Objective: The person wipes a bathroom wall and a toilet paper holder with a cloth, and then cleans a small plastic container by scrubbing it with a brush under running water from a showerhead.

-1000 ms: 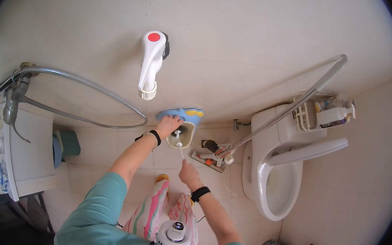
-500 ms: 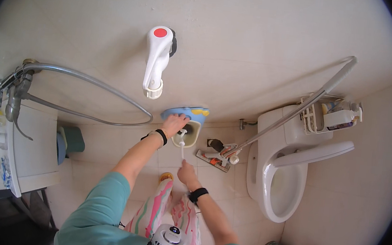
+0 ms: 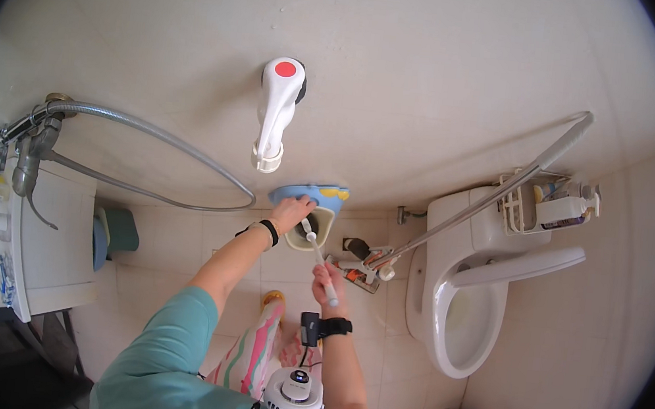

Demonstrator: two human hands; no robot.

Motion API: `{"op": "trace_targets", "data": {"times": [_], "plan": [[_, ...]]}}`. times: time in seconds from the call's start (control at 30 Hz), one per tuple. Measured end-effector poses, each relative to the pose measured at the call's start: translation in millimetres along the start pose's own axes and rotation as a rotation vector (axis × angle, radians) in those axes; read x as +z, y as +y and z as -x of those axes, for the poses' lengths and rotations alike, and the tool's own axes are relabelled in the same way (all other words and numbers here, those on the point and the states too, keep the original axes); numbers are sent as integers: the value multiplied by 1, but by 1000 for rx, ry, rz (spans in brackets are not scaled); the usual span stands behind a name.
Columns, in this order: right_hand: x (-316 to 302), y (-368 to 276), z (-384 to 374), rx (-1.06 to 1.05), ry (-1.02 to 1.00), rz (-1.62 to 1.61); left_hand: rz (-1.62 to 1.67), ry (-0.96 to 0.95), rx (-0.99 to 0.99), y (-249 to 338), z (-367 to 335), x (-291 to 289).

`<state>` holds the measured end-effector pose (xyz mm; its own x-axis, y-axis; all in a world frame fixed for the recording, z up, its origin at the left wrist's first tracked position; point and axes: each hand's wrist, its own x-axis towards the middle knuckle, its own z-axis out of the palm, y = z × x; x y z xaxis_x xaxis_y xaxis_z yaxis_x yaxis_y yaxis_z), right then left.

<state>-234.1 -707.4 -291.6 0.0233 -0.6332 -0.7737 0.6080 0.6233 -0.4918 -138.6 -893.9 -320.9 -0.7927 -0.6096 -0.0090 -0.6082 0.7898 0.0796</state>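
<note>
A child's urinal, pale inside with a blue and yellow back, stands low against the wall in front of me. My left hand grips its left side, with the fingers bent over the blue part. In my right hand is a long-handled white cleaning brush, held near the end of its handle. The brush slants from my fist up and left into the bowl. Its head is partly hidden inside the urinal.
A mop leans to the right, its head on the tiles beside a toilet with its lid raised. A white tap juts from the wall above. A shower hose loops at left, near a white cabinet.
My right hand has moved slightly right and turned over, so the brush handle now tilts right and its end shows. My left hand stays on the urinal.
</note>
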Motion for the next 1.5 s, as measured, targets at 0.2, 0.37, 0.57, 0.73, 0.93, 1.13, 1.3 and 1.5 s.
{"op": "trace_targets", "data": {"times": [0.2, 0.37, 0.57, 0.73, 0.93, 1.13, 1.3, 1.5], "plan": [[-4, 55, 0, -471, 278, 1657, 85, -40, 1, 2, -1, -8], [-17, 34, -7, -468, 195, 1800, 440, 122, -197, 1, 62, -35], [-59, 14, -36, 279, -157, -360, 950, 433, -617, 38, 174, -145], [-15, 26, -12, -592, 245, 1774, 922, 963, -921, -23, 298, -279], [-1, -4, 25, -384, 163, 1893, 1813, 993, -808, -70, 309, -468], [11, 1, 85, -316, 142, 1317, 1856, 1148, -1124, -143, 228, -469], [16, -5, 153, -343, 170, 1085, 1859, 1299, -1368, -186, 193, -477], [85, -2, 166, -269, 25, 1008, 522, 906, -1236, -342, 346, -356]]}}
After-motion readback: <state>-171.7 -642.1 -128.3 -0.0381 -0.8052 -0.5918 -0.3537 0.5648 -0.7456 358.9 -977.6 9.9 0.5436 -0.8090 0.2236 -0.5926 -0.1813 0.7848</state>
